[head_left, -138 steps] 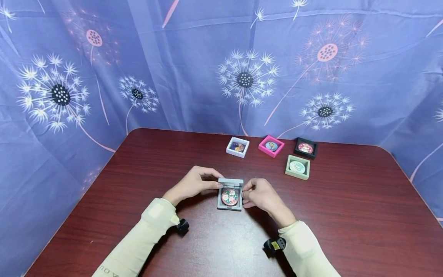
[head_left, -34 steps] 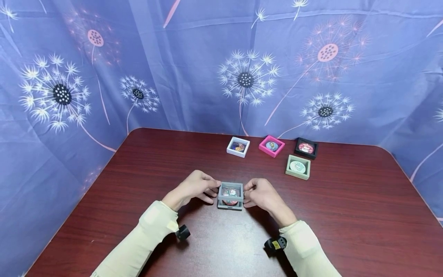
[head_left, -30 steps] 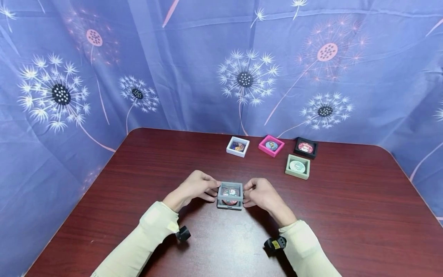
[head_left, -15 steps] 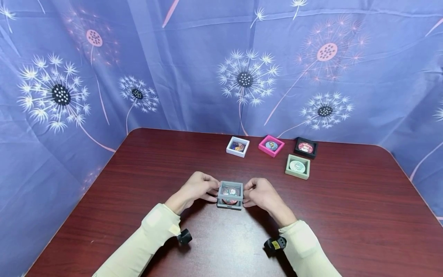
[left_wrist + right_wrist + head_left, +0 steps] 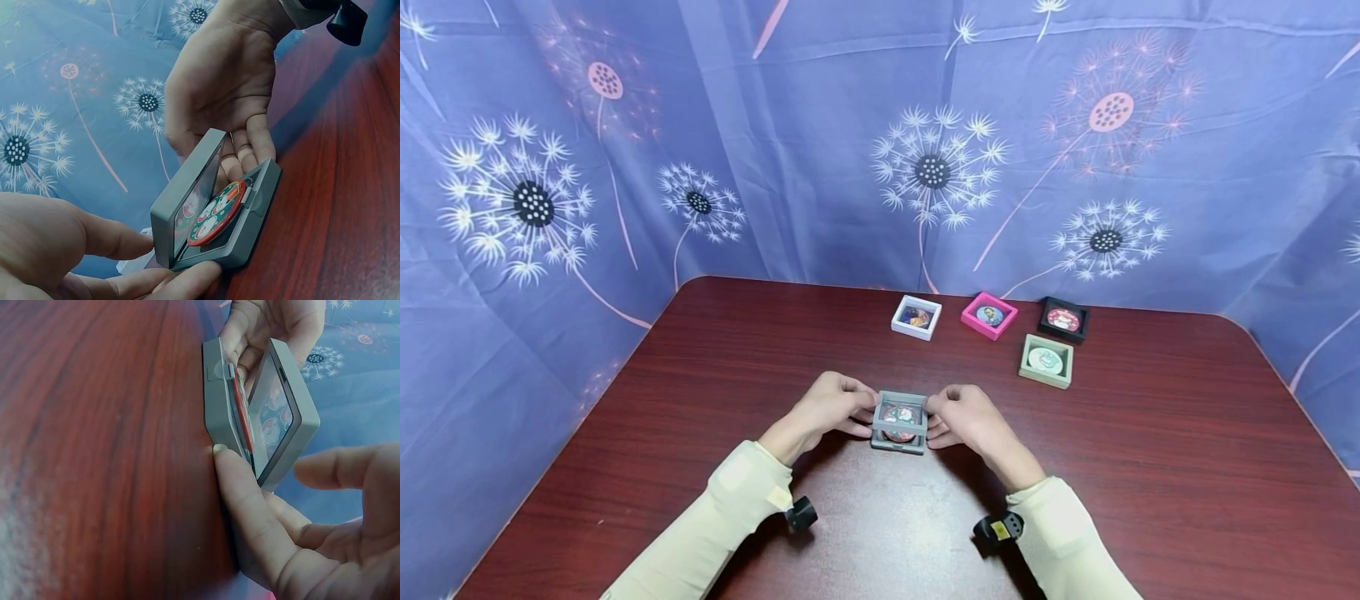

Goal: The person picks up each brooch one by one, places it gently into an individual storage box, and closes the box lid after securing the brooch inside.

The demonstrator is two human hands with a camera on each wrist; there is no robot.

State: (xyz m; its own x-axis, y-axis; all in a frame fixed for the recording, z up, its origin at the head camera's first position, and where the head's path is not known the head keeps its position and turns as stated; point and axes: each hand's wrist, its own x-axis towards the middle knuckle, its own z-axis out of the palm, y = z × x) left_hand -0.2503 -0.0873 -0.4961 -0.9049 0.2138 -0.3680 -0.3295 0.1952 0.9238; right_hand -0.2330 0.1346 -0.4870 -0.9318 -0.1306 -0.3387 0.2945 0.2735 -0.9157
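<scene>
A grey hinged display case (image 5: 899, 448) lies on the table with its clear-windowed lid (image 5: 901, 410) partly raised. Inside it sits a round disc (image 5: 215, 215) with a red rim and white figures on green. My left hand (image 5: 827, 408) grips the case's left side: in the left wrist view its thumb meets the lid's back corner while the fingers lie against the base. On the other side is my right hand (image 5: 970, 423), its fingers touching the base's side. The right wrist view shows that thumb (image 5: 331, 467) apart from the lid.
White (image 5: 916, 317), pink (image 5: 988, 316), black (image 5: 1063, 320) and light green (image 5: 1046, 361) cases, each with a round disc, sit towards the back of the dark red table (image 5: 737, 333). A blue dandelion-print curtain (image 5: 820, 167) hangs behind and beside it.
Since the oldest frame the lid has tilted forward over the disc, and my left hand has shifted its hold on the side. Lately my right thumb has lifted slightly; the lid's angle barely differs.
</scene>
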